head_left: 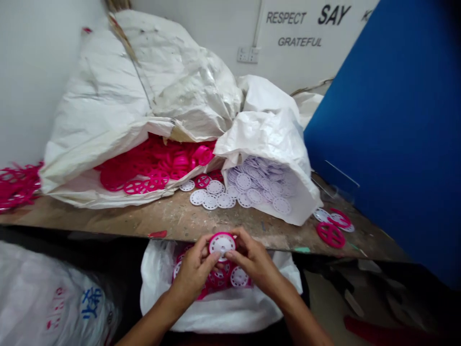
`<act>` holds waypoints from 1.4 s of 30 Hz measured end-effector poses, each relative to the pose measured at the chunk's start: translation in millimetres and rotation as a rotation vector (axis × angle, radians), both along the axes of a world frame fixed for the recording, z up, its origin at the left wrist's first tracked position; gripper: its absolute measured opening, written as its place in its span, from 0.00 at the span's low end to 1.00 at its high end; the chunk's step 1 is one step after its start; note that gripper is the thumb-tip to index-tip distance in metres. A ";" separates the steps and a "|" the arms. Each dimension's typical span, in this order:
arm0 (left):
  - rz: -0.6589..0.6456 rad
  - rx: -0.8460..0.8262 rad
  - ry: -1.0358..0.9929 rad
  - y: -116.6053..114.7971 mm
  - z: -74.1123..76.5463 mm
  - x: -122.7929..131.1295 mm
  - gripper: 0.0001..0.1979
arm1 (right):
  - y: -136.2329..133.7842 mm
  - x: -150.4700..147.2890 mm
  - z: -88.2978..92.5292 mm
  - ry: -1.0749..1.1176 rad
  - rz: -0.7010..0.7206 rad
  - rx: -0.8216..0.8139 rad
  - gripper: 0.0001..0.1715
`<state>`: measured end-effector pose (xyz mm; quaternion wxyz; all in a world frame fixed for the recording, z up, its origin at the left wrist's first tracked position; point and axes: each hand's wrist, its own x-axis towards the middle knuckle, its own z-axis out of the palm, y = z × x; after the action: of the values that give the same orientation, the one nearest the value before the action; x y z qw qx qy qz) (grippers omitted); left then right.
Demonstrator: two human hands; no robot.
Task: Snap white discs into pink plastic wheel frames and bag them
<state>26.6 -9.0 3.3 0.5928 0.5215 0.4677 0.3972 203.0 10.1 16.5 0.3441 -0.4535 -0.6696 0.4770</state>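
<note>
My left hand point(194, 271) and my right hand point(254, 259) both grip a magenta plastic ring with a white perforated disc seated inside it point(222, 244), held above a white plastic bag point(216, 315). My fingers cover parts of the ring's rim. The bag right below my hands holds several pink-and-white wheels point(230, 278). On the wooden workbench point(144, 216) in front of me, white perforated discs point(211, 194) spill from a white woven sack point(266, 139), and magenta spoked rings point(151, 166) lie in another sack point(108, 110).
A few magenta-and-white wheels point(333, 226) lie at the bench's right end, next to a blue board point(382, 125). More magenta rings point(18, 185) hang over the left edge. A white bag with blue print point(54, 298) sits at lower left.
</note>
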 end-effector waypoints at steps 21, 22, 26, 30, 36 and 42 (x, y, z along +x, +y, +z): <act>0.527 0.649 1.022 182.6 15.5 -155.8 0.19 | 103.5 63.3 -27.7 -0.607 -0.507 0.323 0.32; 0.529 0.653 0.999 177.6 16.1 -153.8 0.19 | 97.0 62.2 -27.7 -0.567 -0.514 0.335 0.32; 0.592 0.636 0.873 150.0 21.7 -149.0 0.12 | 71.5 53.9 -27.4 -0.367 -0.587 0.274 0.31; 0.621 0.560 0.697 108.8 20.4 -114.3 0.11 | 43.4 25.6 -10.8 -0.074 -0.544 0.206 0.30; 0.209 -0.051 -0.241 42.1 19.5 -16.1 0.21 | 18.1 -21.7 11.1 0.102 -0.366 0.242 0.23; 0.189 -0.027 -0.258 22.8 19.8 7.1 0.19 | 10.7 -18.2 -0.1 -0.066 -0.319 0.425 0.17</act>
<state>33.8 13.7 23.1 0.6148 0.4121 0.4400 0.5085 184.8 20.8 16.4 0.4802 -0.4862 -0.6858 0.2504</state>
